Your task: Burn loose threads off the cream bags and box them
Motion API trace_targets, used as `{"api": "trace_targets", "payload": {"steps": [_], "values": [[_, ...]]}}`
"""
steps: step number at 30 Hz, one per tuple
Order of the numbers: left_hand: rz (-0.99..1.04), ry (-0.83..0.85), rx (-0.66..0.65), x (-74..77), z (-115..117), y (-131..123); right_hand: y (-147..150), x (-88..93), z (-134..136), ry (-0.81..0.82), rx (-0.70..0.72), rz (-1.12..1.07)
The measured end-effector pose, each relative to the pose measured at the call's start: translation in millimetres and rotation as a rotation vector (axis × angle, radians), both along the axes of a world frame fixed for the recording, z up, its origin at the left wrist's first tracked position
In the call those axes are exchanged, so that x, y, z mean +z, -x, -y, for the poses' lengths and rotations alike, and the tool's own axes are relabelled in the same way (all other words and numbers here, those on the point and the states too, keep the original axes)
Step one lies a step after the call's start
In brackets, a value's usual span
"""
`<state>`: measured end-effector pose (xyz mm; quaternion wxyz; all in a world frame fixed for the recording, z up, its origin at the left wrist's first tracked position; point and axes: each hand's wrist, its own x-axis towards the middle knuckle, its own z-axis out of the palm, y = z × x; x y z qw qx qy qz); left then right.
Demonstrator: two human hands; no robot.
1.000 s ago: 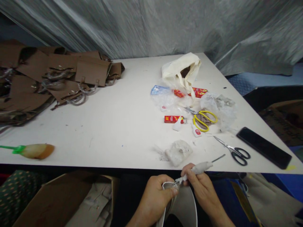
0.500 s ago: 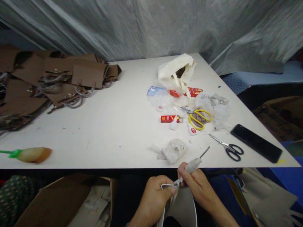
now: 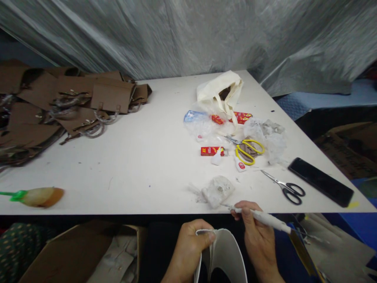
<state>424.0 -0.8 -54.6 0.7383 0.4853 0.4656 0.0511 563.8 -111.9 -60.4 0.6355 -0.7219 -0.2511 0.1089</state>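
Observation:
My left hand [image 3: 190, 245] is closed on the upper edge of a bent white sheet piece [image 3: 224, 255], held below the table's near edge. My right hand [image 3: 256, 236] grips a white-handled pointed tool [image 3: 263, 218]. The tool lies almost level, with its thin tip toward the left near a crumpled plastic wad [image 3: 218, 190] and its handle running right. The tool's tip is away from the white piece.
On the white table [image 3: 141, 165] lie black scissors [image 3: 284, 186], yellow scissors [image 3: 249, 149], a red box [image 3: 210, 151], small glue bottles, a phone [image 3: 321, 181], a cream tote bag [image 3: 220, 92], brown cardboard pieces [image 3: 59, 106] and a green-handled brush [image 3: 35, 195]. A cardboard box [image 3: 79, 251] sits below.
My right hand has swung the tool away from the white piece's edge, turning it from pointing up-right to lying almost level with the tip to the left. My left hand keeps its hold.

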Motion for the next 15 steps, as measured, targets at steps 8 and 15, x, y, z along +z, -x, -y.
{"api": "trace_targets", "payload": {"steps": [8,15], "values": [[0.064,0.017,0.072,-3.4,-3.8,2.5,-9.9,1.2,-11.3,0.047,0.133,0.197],[0.05,-0.026,0.047,11.4,-18.2,7.5,-17.0,12.4,-26.3,0.206,0.319,0.612]]}}
